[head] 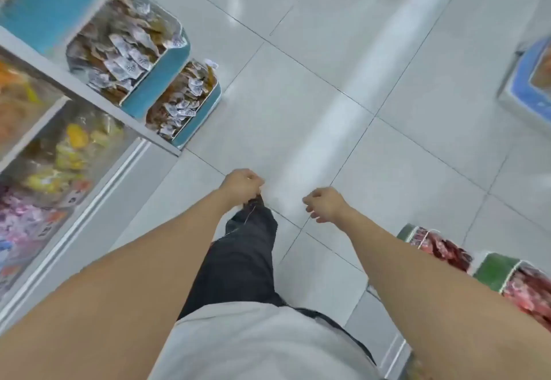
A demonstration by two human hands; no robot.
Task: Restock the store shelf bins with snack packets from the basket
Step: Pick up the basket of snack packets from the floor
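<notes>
I look down a store aisle. My left hand (242, 183) hangs in front of me with its fingers loosely curled and nothing in it. My right hand (325, 204) is beside it, also loosely curled and holding nothing. To the left, two teal shelf bins hold brown snack packets with white labels: the larger bin (167, 60) and the smaller bin (199, 117). Nearer on the left, clear-fronted shelf bins (68, 147) hold yellow and pink packets. No basket is in view.
Pale floor tiles (328, 81) run ahead down the aisle. Green-fronted bins (495, 271) of red packets stand low on the right, and a blue bin (527, 81) is at the far right edge. My dark trouser leg (247, 254) steps forward below my hands.
</notes>
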